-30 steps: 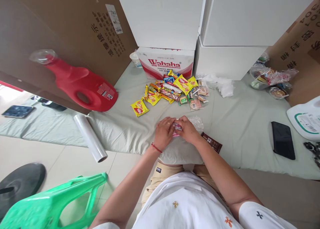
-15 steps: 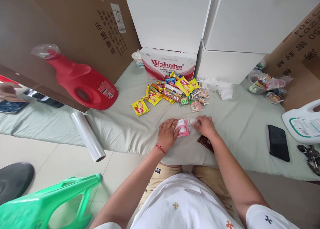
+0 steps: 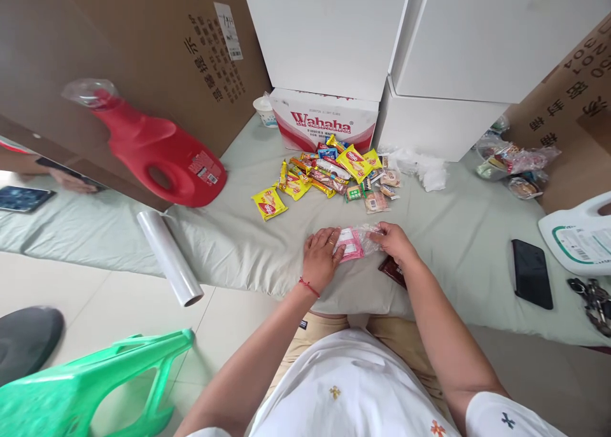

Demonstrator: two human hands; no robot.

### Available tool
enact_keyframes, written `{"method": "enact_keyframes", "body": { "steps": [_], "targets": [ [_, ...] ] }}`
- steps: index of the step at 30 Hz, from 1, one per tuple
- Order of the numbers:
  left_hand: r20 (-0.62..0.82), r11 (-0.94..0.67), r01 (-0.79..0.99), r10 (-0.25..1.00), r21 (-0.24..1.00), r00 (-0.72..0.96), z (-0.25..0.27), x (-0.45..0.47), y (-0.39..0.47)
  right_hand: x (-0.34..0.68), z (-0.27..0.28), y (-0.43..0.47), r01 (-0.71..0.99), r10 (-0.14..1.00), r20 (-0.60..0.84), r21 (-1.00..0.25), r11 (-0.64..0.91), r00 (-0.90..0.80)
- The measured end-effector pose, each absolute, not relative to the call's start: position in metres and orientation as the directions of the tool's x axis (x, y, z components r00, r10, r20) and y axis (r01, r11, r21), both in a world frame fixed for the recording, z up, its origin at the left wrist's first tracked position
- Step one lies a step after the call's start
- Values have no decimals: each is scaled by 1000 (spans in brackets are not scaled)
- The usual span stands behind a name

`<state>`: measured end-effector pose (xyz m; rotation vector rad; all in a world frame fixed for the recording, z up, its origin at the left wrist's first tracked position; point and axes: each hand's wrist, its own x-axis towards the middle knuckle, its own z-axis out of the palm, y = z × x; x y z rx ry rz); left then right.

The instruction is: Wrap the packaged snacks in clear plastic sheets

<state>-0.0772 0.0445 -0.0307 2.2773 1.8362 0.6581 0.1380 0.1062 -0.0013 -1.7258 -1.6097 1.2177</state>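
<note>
A small pink-and-white packet (image 3: 351, 243) lies on the cloth in front of me, in what looks like a clear plastic bag (image 3: 368, 240). My left hand (image 3: 319, 254) lies flat over the packet's left edge, fingers stretched out and thumb across it. At the other end, my right hand (image 3: 394, 241) pinches the loose plastic between thumb and fingers. A dark brown wrapped packet (image 3: 392, 270) rests on the cloth under my right wrist, partly hidden by it. Beyond my hands is a pile of wrapped snacks (image 3: 329, 170), with a yellow snack packet (image 3: 270, 203) at its left.
A red jug (image 3: 167, 154) and a plastic film roll (image 3: 169, 257) are on the left. Crumpled plastic (image 3: 429, 170) lies by the white boxes. A black phone (image 3: 531, 273), keys (image 3: 596, 300) and a white jug (image 3: 580, 233) sit right. Another person's hand (image 3: 74, 181) shows far left.
My right hand has drawn the clear plastic out wider, fingers turned more to the left. My left hand stays on the packet. The other person's hand at far left has shifted right, off the phone there.
</note>
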Motion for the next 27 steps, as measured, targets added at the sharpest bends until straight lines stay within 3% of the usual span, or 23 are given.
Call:
{"method": "enact_keyframes", "body": {
  "steps": [5, 10, 15, 22, 25, 27],
  "targets": [
    [239, -181, 912, 966, 368, 96, -26, -70, 42, 123, 6, 109, 502, 977, -202, -853, -142, -66],
    [208, -114, 923, 977, 368, 37, -21, -64, 41, 84, 21, 93, 745, 999, 11, -666, 41, -46],
    [162, -49, 901, 986, 432, -24, -25, -58, 40, 50, 14, 69, 818, 984, 69, -548, 176, -166],
    [178, -118, 703, 984, 701, -12, -43, -69, 45, 60, -3, 45, 618, 910, 240, -672, 407, -338],
    [163, -198, 472, 980, 859, 115, -44, -90, 46, 61, -1, 40, 617, 875, 252, -629, 473, -414],
    [156, -185, 341, 982, 922, 109, -36, -102, 45, 60, 1, 38, 660, 870, 229, -575, 484, -438]
  ]
}}
